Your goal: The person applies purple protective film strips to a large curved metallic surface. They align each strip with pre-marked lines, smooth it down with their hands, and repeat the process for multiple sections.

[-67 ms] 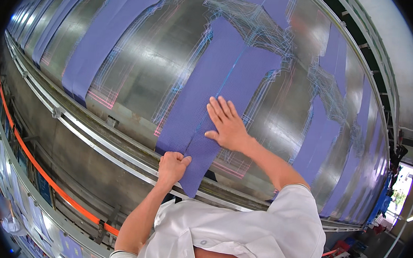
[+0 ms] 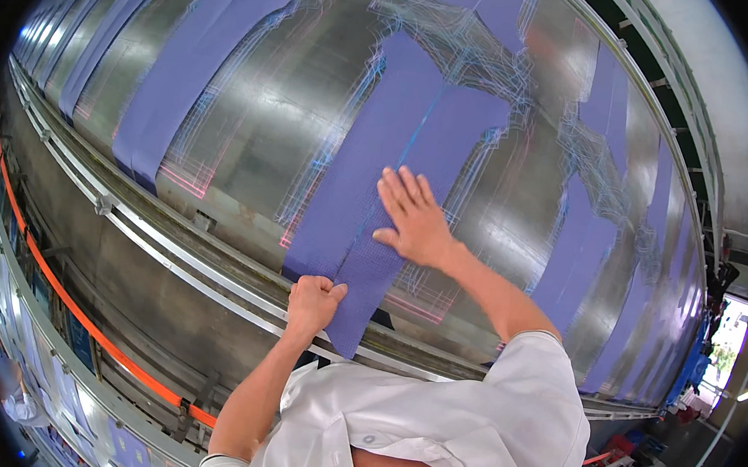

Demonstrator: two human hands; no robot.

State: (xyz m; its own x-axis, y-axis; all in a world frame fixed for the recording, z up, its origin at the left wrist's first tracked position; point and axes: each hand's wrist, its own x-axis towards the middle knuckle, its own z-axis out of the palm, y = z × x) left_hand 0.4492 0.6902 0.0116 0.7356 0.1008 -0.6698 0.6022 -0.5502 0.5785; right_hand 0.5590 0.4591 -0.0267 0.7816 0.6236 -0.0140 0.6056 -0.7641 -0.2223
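A purple fabric panel (image 2: 344, 170) lies on the shiny metal table (image 2: 261, 110) in front of me, two pieces meeting along a blue line down the middle. Its right piece hangs over the table's near edge. My left hand (image 2: 311, 305) is closed, thumb against bent fingers, pinching the fabric near that edge. Flat on the fabric, right of the middle line, rests my right hand (image 2: 415, 217) with its fingers stretched out and thumb apart. Whatever lies under the right palm is hidden.
More purple panels (image 2: 185, 69) lie in a row to the left and on the right (image 2: 575, 249). Blue and pink outlines mark the metal around them. A metal rail (image 2: 170, 261) runs along the near edge, with an orange strip (image 2: 95, 321) beyond. Another person (image 2: 23, 399) stands at far lower left.
My right hand has shifted very slightly to the right on the fabric. The left hand keeps its place.
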